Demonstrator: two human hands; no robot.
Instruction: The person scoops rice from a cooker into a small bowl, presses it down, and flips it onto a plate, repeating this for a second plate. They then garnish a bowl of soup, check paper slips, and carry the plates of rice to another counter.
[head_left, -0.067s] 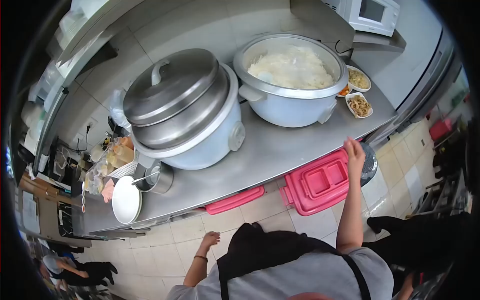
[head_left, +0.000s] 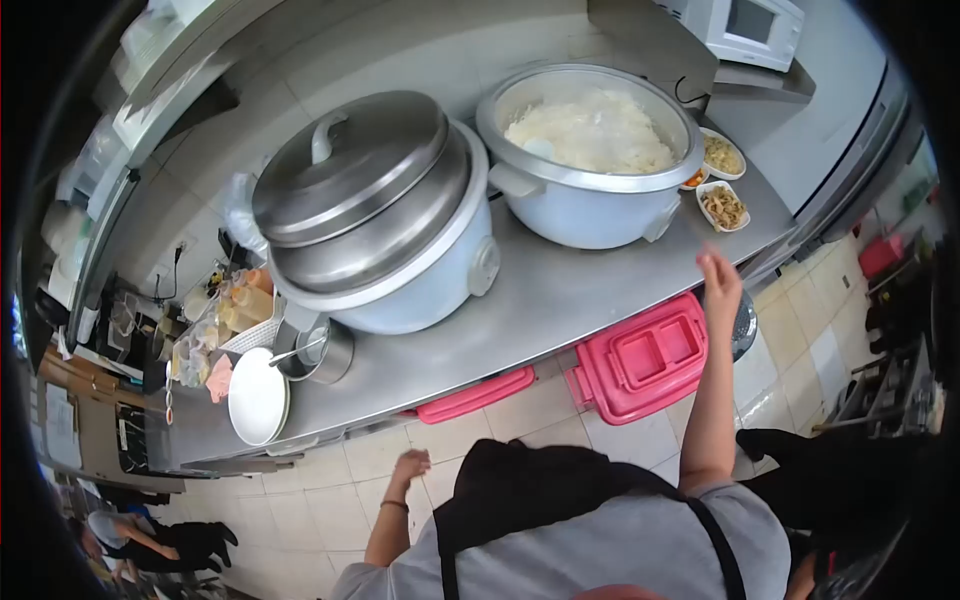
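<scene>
My right hand [head_left: 722, 285] reaches over the counter's front edge, just short of a small white bowl of brown sliced food [head_left: 724, 207]. Its fingers stretch forward, slightly apart, with nothing visible in them. My left hand [head_left: 410, 467] hangs over the floor at my side, away from the counter; its fingers are loosely bent and hold nothing visible. Behind the small bowl are a bowl of pale chopped food [head_left: 722, 155] and a bowl of orange pieces [head_left: 692, 180], partly hidden. To their left stands an uncovered rice cooker [head_left: 590, 213], full of white rice [head_left: 597, 135].
A second cooker [head_left: 420, 290] wears a metal lid [head_left: 350, 165]. White plates [head_left: 257, 398] and a metal pot [head_left: 330, 358] sit at the counter's left. A pink lidded bin [head_left: 645, 360] stands below the counter edge [head_left: 520, 340]. Another person [head_left: 150, 540] is at far left.
My right hand has moved slightly up and to the right, closer to the small bowls. My left hand has shifted a little left. The whole view has shifted slightly.
</scene>
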